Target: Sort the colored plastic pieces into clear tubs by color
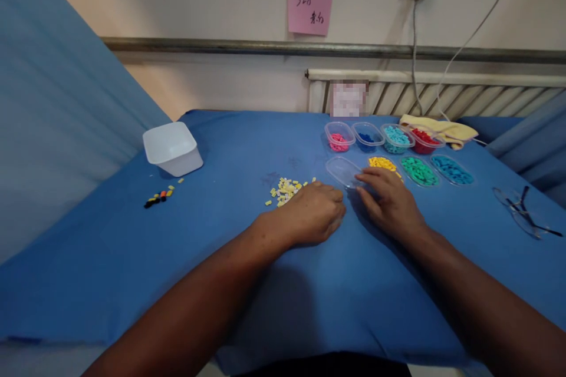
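Fist-like curl on the left hand (316, 212), knuckles up over the blue-covered table (177, 265), just beside a loose pile of yellow and whitish pieces (286, 189); cannot tell whether clenched on anything, with fingertips tucked out of sight. Across to the right hand (389, 197): thumb and forefinger bent, tips a little apart, right at the right-hand end of a clear tub (339, 169); cannot tell whether grasping that rim or merely up against it. Pile and clear tub both out in the middle of the table, between far and near edges.

On along the nearer row, rightward of the clear tub: yellow pieces (382, 163), partly behind the right hand, then green pieces (419, 171), then teal pieces (451, 171). Behind, toward the far edge, tub after tub: pink pieces (338, 141), dark blue pieces (367, 138), light blue pieces (397, 136), red pieces (424, 136). Close by the red, at the far edge, a yellow cloth (442, 128). Toward the right edge, glasses (522, 210). Over to the left edge, near the far left corner: a white container (177, 156), and on the near side of that, a small cluster of black, orange and yellow bits (163, 195).
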### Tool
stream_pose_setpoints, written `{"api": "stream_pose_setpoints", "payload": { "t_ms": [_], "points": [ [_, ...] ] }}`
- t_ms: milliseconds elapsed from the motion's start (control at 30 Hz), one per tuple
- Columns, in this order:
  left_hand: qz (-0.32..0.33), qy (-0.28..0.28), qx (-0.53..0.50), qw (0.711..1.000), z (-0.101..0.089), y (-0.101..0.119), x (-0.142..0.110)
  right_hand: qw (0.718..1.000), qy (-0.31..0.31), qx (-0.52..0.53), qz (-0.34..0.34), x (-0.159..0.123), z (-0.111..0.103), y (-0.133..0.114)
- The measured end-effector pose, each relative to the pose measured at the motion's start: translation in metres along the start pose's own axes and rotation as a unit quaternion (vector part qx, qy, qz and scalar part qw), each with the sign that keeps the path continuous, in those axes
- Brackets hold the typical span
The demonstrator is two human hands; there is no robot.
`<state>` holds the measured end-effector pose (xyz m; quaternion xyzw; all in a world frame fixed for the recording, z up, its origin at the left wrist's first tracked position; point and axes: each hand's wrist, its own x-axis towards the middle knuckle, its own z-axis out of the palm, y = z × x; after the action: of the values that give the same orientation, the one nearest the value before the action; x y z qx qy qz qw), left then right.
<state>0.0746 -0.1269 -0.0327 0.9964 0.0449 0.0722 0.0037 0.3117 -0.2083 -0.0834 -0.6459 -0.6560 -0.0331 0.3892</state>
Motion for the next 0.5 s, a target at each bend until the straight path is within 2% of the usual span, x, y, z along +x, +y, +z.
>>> {"api": "stream_pose_setpoints", "payload": {
  "t_ms": [100, 167, 233, 267, 333, 433, 500],
  "points": [
    [-0.02, 0.013, -0.057, 0.998, -0.006, -0.013, -0.004, 0.993, -0.083, -0.001, -0.086, 0.001, 0.005, -0.001],
    [-0.059, 0.06, -0.097, 0.992, -0.009, -0.027, -0.009, 0.986, -0.129, -0.006, -0.103, 0.001, 0.01, 0.0],
    [-0.127, 0.108, -0.108, 0.98, -0.009, -0.041, -0.015, 0.984, -0.141, -0.026, -0.108, 0.002, 0.013, 0.004],
    [-0.154, 0.114, -0.109, 0.975, -0.007, -0.048, -0.018, 0.983, -0.141, -0.042, -0.11, 0.003, 0.014, 0.006],
    [-0.17, 0.08, -0.121, 0.975, -0.001, -0.058, -0.024, 0.98, -0.145, -0.077, -0.113, 0.007, 0.016, 0.009],
    [-0.134, -0.013, -0.15, 0.98, 0.009, -0.067, -0.03, 0.971, -0.164, -0.125, -0.12, 0.016, 0.018, 0.011],
    [-0.134, -0.048, -0.147, 0.979, 0.013, -0.071, -0.032, 0.969, -0.154, -0.148, -0.125, 0.019, 0.019, 0.007]
  ]
}}
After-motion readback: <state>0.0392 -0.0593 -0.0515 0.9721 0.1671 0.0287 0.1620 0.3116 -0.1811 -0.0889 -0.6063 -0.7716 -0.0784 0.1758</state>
